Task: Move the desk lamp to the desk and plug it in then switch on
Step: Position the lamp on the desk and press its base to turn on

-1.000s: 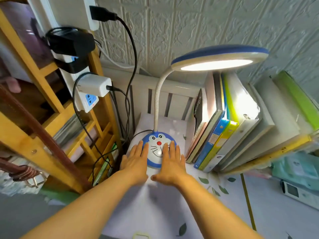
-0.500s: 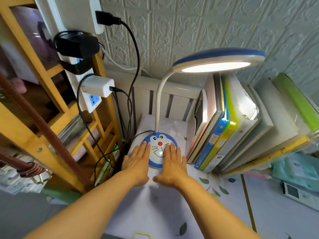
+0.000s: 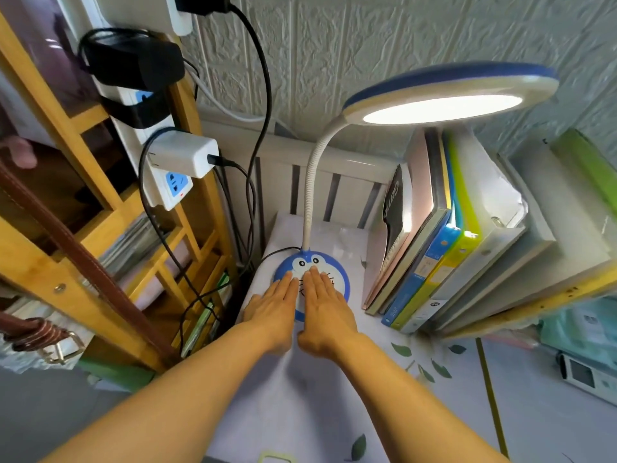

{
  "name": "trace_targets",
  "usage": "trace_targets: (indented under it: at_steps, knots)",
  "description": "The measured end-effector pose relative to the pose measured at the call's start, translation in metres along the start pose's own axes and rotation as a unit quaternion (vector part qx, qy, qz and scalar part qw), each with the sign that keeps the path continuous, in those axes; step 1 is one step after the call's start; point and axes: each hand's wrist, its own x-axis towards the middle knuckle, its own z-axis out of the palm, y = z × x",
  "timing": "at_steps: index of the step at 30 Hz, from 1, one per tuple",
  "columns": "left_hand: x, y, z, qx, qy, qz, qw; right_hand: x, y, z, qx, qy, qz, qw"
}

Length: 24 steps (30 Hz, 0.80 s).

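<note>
The desk lamp stands on the desk (image 3: 334, 396) near its back left corner. Its round blue cartoon-face base (image 3: 337, 272) carries a white gooseneck (image 3: 312, 182) up to a disc head (image 3: 447, 95) that is lit. My left hand (image 3: 273, 305) and my right hand (image 3: 324, 302) lie flat, palms down and side by side, over the front of the base, fingers straight and holding nothing. A thin black cord (image 3: 280, 252) leaves the base to the left. A white power strip (image 3: 157, 152) hangs on the wooden shelf, with several plugs and adapters in it.
A row of leaning books and folders (image 3: 444, 252) stands just right of the lamp. A wooden shelf frame (image 3: 110, 208) with a brown strap stands on the left. A white slatted rail (image 3: 320, 162) and textured wall are behind. A small white device (image 3: 587, 375) lies at the right.
Both hands have slid forward and closer together over the lamp base, covering more of the face. The lamp stays lit and in place.
</note>
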Motion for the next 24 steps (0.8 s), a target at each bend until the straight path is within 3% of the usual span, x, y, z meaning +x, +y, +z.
trace_targets:
  at_steps: [4,9,13,16,24]
  knots:
    - [-0.002,0.001,0.006,-0.036,0.025,0.001,0.999,0.0,0.004,0.002,-0.045,0.02,-0.002,0.999]
    - [0.0,0.001,0.002,0.014,0.015,0.004,1.0,0.005,-0.001,-0.003,-0.107,-0.002,0.001,0.994]
    - [-0.003,-0.003,-0.005,0.027,0.01,0.011,1.0,0.01,-0.002,-0.011,0.075,-0.028,0.02,0.997]
    - [-0.008,-0.005,-0.008,0.0,0.014,0.004,1.0,0.013,-0.001,-0.017,0.235,-0.027,0.076,0.969]
    - [-0.02,-0.008,-0.011,-0.009,0.023,-0.011,1.0,-0.003,-0.001,-0.003,0.122,0.02,0.065,0.99]
